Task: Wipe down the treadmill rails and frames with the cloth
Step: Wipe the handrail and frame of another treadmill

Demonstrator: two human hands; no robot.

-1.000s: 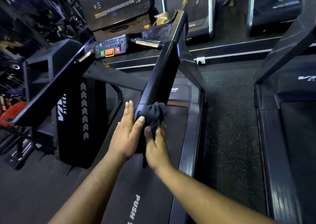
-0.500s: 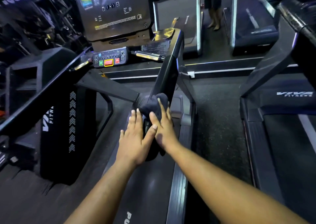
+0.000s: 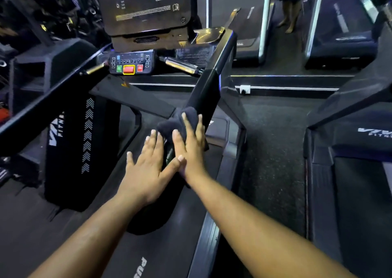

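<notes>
The belt (image 3: 165, 256) reads "PUS"; the neighbouring treadmill (image 3: 350, 144) shows "FITN". The right hand (image 3: 191, 150), fingers straight, presses the dark cloth (image 3: 175, 122) onto the right handrail (image 3: 209, 86), with the left hand (image 3: 148, 171) flat and open just beside it.

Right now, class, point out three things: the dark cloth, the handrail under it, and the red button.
cloth (image 3: 168, 125), head view, bunched fold left of the right hand's fingers.
handrail (image 3: 205, 90), head view, bare face above the cloth.
red button (image 3: 128, 69), head view, its centre.
</notes>
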